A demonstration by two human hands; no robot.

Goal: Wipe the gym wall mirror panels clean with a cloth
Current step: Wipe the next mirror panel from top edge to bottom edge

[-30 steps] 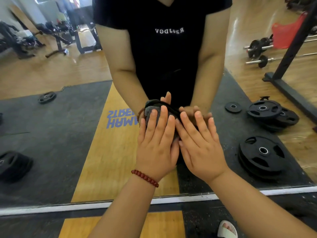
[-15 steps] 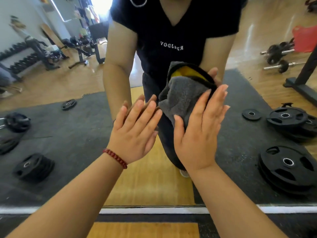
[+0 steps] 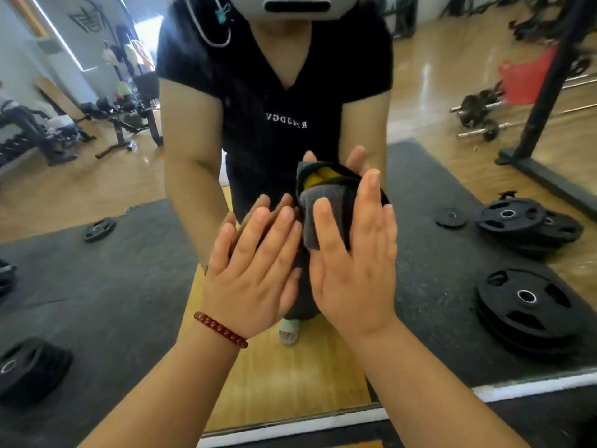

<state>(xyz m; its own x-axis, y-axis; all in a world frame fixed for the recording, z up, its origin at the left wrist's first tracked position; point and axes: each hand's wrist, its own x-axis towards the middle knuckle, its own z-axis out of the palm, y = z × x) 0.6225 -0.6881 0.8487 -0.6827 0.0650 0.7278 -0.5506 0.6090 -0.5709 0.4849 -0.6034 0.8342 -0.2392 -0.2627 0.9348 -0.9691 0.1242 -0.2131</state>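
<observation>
A gym: a wall mirror (image 3: 97, 286) reflects weight plates (image 3: 525, 305), barbells (image 3: 478, 121), workout benches (image 3: 119, 121) and rubber floor mats (image 3: 429, 286).

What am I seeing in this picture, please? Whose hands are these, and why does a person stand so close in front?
The camera sits on the person's head and looks forward and down. The person in front is their own reflection in the wall mirror. The right hand presses a grey cloth flat against the glass with straight fingers. The left hand, with a red bead bracelet, lies open on the glass beside it. The weight plates are reflections of the gym floor.
</observation>
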